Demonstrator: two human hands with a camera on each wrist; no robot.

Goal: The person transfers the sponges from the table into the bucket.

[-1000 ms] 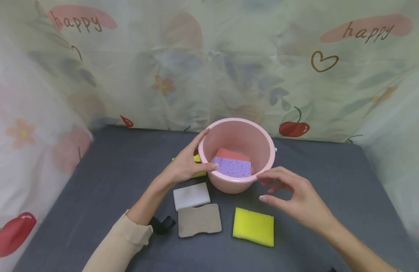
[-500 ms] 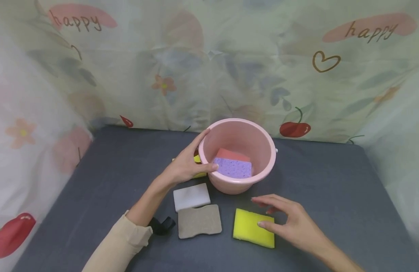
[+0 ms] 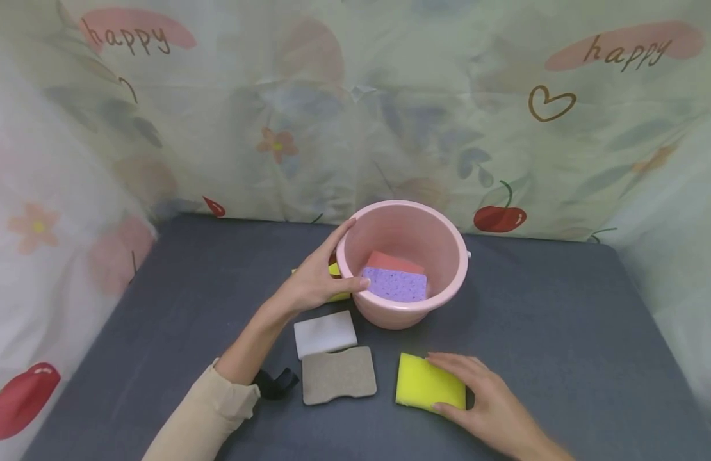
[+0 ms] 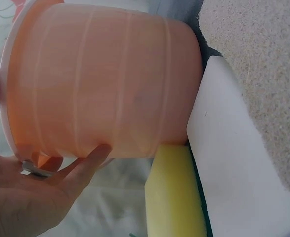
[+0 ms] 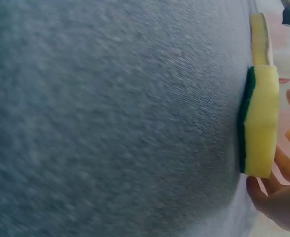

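Observation:
A pink bucket point(image 3: 392, 317) stands upright near the back of the table. My left hand point(image 3: 309, 282) grips its left rim, thumb inside and fingers along the outer wall. Inside the bucket lie a purple speckled sponge point(image 3: 396, 285) and a red sponge point(image 3: 392, 262). My right hand point(image 3: 488, 397) is at the right side of a yellow sponge point(image 3: 427, 384), which has a dark green scouring layer underneath. Its thumb and fingers straddle the sponge; in the right wrist view the fingers are spread and the thumb is by the sponge's end.
Left of the yellow sponge lie a grey-beige sponge point(image 3: 339, 376) with notched sides and a white sponge point(image 3: 325, 334). Another yellow sponge point(image 4: 172, 192) sits beside the bucket, partly hidden by my left hand. Patterned curtains point(image 3: 355, 128) enclose the table point(image 3: 563, 320) at the back and sides.
My right hand has moved from the bucket's front rim down toward the front, over to the yellow sponge. My left hand and the bucket have stayed in place.

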